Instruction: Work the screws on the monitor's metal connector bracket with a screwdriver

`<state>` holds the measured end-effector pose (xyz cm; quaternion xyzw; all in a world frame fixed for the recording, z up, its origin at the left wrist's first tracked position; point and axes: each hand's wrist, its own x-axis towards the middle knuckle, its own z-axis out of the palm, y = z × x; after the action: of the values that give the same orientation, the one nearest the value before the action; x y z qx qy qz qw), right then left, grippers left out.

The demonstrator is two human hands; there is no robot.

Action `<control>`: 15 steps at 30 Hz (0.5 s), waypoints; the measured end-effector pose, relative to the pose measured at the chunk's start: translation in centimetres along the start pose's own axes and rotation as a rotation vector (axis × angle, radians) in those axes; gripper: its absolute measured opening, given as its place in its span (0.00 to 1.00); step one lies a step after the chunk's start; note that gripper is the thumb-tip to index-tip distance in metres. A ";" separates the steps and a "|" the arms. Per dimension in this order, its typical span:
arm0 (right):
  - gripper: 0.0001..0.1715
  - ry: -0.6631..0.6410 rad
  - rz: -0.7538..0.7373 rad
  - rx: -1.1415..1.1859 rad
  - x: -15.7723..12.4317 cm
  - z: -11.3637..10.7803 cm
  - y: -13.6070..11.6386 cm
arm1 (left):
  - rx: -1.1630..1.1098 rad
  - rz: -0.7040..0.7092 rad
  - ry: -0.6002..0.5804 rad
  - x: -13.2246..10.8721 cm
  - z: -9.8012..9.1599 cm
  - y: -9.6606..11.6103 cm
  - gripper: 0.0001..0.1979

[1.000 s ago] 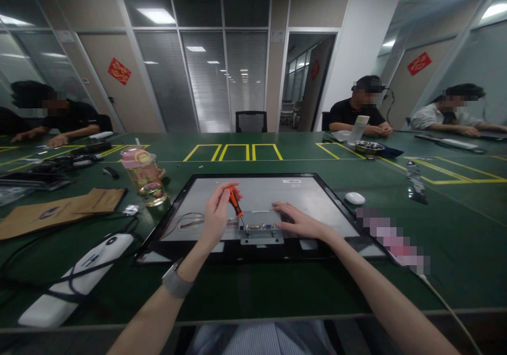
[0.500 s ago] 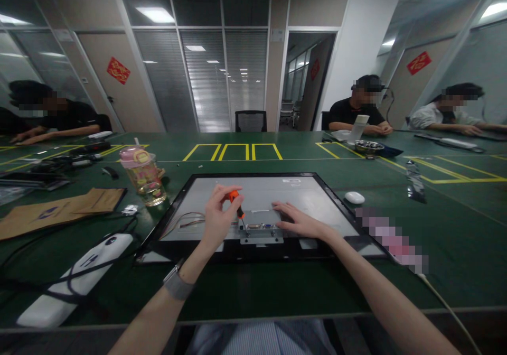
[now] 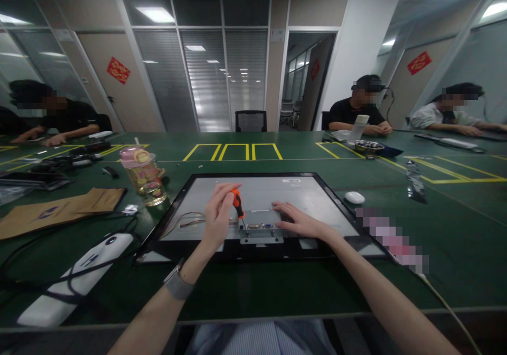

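A monitor panel (image 3: pixel 301 191) lies face down on the green table, its grey metal back up inside a black frame. My left hand (image 3: pixel 217 215) grips a small orange-handled screwdriver (image 3: pixel 237 203), tip down at the left end of a metal connector bracket (image 3: pixel 261 231) near the panel's front edge. Flat on the panel just right of that bracket rests my right hand (image 3: pixel 299 221), fingers spread. Thin coloured wires (image 3: pixel 186 220) run along the panel to the left of my left hand.
A pink-lidded bottle (image 3: pixel 143 176), brown paper bags (image 3: pixel 59 207) and a white device with black cables (image 3: pixel 75 278) lie to the left. A white mouse (image 3: pixel 355 197) sits right of the panel. Three other people sit at the far sides.
My left hand has turned the screwdriver handle between its fingers, staying over the bracket's left end. My right hand has not moved.
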<state>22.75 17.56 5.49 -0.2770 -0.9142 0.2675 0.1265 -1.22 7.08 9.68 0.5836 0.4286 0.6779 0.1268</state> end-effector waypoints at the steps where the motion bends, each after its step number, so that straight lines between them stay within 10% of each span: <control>1: 0.34 0.002 -0.001 -0.003 0.0 0.0 0.0 | -0.022 -0.012 -0.015 0.0 0.0 0.1 0.14; 15: 0.36 -0.011 0.025 -0.010 -0.1 0.0 0.0 | -0.053 -0.042 0.019 -0.2 0.1 0.3 0.13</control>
<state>22.82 17.52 5.53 -0.2876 -0.9127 0.2658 0.1166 -0.99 6.80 9.79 0.5645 0.4238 0.6917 0.1524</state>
